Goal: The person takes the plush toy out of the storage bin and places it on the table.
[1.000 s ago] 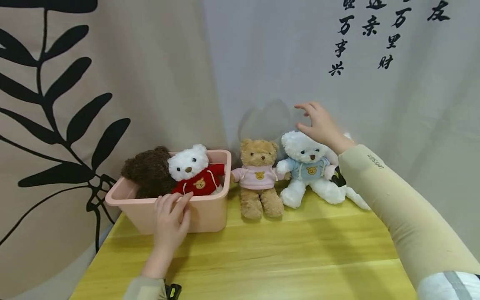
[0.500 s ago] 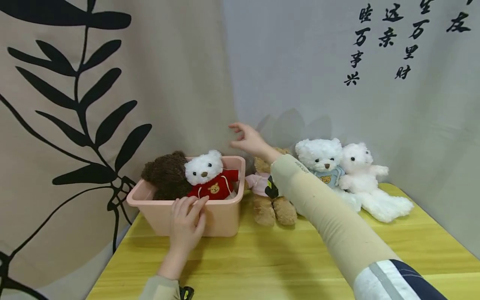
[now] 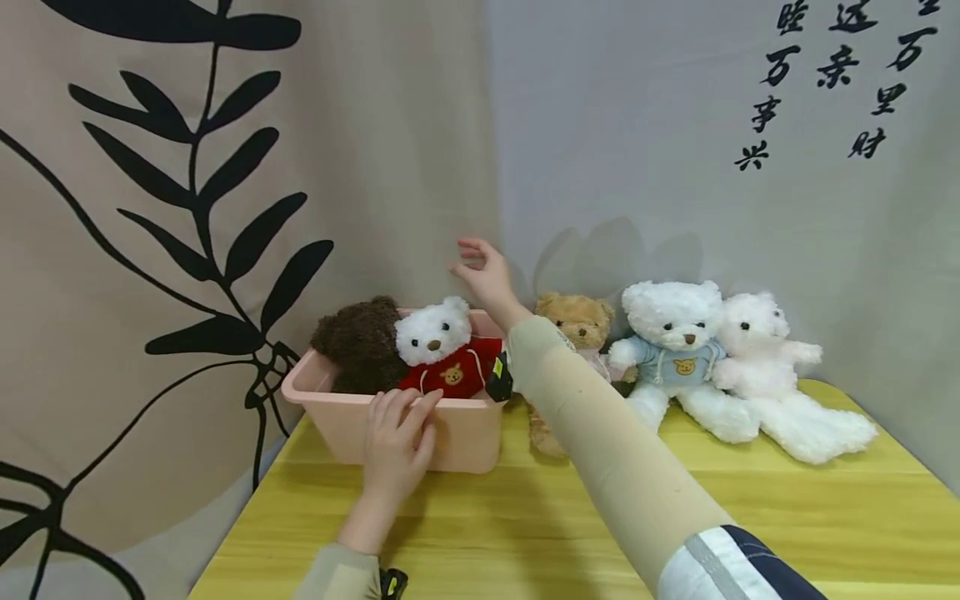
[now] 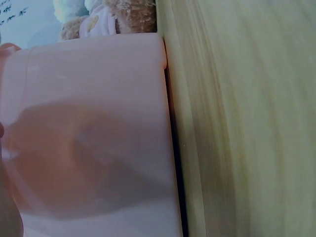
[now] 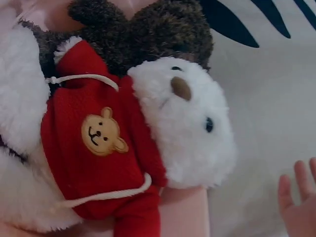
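A pink plastic bin (image 3: 333,425) holds a dark brown teddy bear (image 3: 360,346) and a white teddy bear in a red hoodie (image 3: 450,371). My left hand (image 3: 397,442) holds the bin's front rim, fingertips over the edge. Above the bin's back right corner, my right hand (image 3: 486,275) is raised with loosely bent fingers and nothing in them. The right wrist view shows the red-hooded bear (image 5: 98,133) close up, lying face up beside the brown one, and part of my right hand (image 5: 301,202) at the lower right.
Right of the bin sit a tan teddy bear (image 3: 577,321), partly hidden behind my right arm, a white bear in a light blue hoodie (image 3: 675,358) and a white plush with long legs (image 3: 772,367). All rest on a yellow wooden table (image 3: 750,517) before a printed curtain (image 3: 600,125).
My right hand has moved left from above the blue-hooded bear, past the tan bear, to the bin. The head view has shifted left. My left hand stays on the bin rim.
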Demonstrator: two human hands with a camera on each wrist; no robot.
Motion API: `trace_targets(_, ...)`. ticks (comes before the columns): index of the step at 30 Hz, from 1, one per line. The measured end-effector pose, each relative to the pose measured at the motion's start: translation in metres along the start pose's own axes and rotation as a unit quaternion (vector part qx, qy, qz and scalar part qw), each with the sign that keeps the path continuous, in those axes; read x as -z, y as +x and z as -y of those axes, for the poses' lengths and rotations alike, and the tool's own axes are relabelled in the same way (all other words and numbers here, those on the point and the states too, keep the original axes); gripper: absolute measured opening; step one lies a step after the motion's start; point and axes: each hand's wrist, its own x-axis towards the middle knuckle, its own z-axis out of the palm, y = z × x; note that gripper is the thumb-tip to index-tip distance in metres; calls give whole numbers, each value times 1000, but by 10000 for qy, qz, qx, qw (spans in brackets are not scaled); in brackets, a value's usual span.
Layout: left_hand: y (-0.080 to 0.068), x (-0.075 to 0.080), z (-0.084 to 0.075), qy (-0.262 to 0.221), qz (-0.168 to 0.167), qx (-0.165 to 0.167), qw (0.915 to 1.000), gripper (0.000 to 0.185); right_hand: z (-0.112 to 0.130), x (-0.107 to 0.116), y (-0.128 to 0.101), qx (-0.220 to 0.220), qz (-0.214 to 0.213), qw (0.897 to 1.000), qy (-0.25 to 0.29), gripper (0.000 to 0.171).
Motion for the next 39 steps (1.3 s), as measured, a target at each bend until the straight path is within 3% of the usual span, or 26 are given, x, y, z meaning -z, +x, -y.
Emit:
trace_targets(4,-2,-5,-7,-65,137,62,9999,34,-14,4,-1,364,-644,9972,59,35)
trace_targets(7,-2,-7,-11,-94,228,123,9996,35,-19,6,-1,638,-1068,9921,-184,30)
trace_targets(12,0,-9,-14,-106,179,100,9997,35,-25,7,-1,873,-1214,9850,-863,27)
trace_targets(15,1,-10,-15,-132,119,74,9998,35,-31,5,-3,710,-764,9890,-1048,34)
trace_targets(17,2,-10,-15,-150,64,37,9999,36,-35,3,-6,457,-182,9926,-1109,43)
trace_targets(20,4,-10,-14,-147,54,6,9999,35,-41,1,-11,110,828,9885,-1259,58)
trace_targets(26,10,-7,-8,-84,80,-26,9999,34,-42,-10,-9,-49,2372,9561,-1719,79)
trace_targets(30,10,-5,-4,-65,40,-18,10000,34,-43,-18,-5,282,3065,9204,-2412,86)
trace_targets(34,7,-2,-1,-27,111,39,9999,34,-47,-23,-5,511,3251,8785,-3463,95)
trace_targets(39,2,-2,1,-12,130,72,9999,34,-54,-27,-8,351,3252,8574,-3974,104)
